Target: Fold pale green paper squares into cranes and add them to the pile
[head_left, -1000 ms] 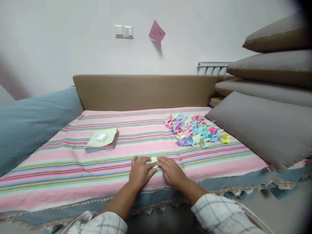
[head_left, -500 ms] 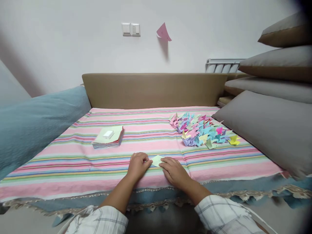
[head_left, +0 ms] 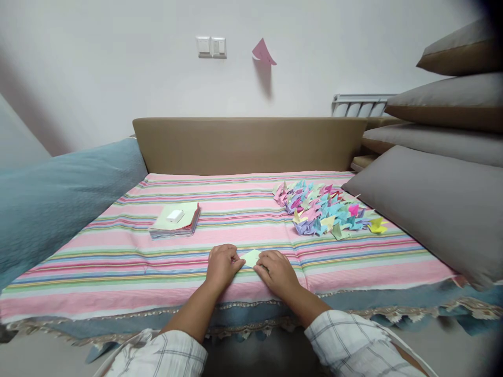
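Note:
A small folded piece of pale green paper (head_left: 250, 257) lies on the striped cloth, between my two hands. My left hand (head_left: 223, 265) pinches its left tip with thumb and fingers. On the other side, my right hand (head_left: 276, 271) has its thumb and fingers at the paper's right part, covering that end. To the right beyond my hands lies a pile of folded paper cranes (head_left: 322, 209) in many colours. Farther left sits a stack of square paper sheets (head_left: 184, 222) with a small white block (head_left: 175, 215) on top.
The striped cloth (head_left: 236, 209) covers the seat up to a brown backrest (head_left: 247, 146). Grey cushions (head_left: 432, 204) are piled on the right, and a blue padded armrest (head_left: 74, 193) stands on the left. Pink paper (head_left: 264, 52) hangs on the wall.
My right hand has shifted slightly left and its fingers are more bent at the green paper. My left hand has barely moved.

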`<move>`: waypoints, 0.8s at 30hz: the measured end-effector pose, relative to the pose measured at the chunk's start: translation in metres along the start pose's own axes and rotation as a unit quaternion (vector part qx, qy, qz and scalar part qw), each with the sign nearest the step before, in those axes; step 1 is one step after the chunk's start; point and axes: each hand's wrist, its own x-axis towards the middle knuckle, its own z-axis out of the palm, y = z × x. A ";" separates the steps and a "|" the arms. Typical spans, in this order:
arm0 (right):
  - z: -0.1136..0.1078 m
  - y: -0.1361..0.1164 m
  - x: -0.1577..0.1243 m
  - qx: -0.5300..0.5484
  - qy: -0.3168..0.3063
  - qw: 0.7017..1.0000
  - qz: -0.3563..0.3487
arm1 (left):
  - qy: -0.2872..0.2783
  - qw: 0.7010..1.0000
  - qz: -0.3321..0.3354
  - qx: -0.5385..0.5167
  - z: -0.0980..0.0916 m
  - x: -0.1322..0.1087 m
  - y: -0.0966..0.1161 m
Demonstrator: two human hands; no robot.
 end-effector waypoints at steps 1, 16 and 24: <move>0.000 -0.001 0.001 0.000 0.001 1.000 0.009 | 0.003 1.000 0.000 -0.006 0.000 0.000 0.000; 0.003 -0.006 0.008 0.006 -0.011 0.997 0.079 | -0.007 0.999 -0.031 0.002 -0.003 -0.001 0.005; 0.006 -0.004 0.008 -0.026 -0.035 0.997 0.064 | -0.002 0.998 -0.051 0.024 -0.009 -0.005 0.005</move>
